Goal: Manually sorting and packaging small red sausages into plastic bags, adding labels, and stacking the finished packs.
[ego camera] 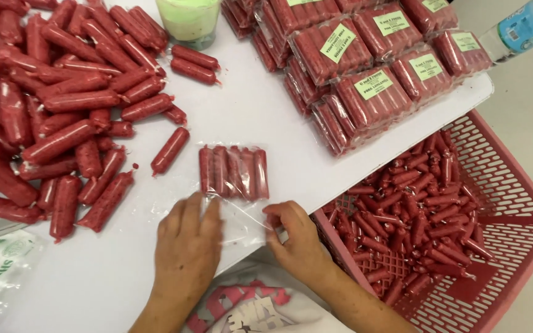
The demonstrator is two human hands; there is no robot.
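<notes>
Two hands held the open end of a clear bag w/ red sausages packed inside, just past the fingers. Left hand lay flat & wide on it, right hand pinched its edge. Sausages pointed away from both hands

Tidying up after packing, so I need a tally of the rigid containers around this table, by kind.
Pink plastic basket: 1
Green tub: 1
Clear bottle with a blue label: 1
Total: 3
</notes>
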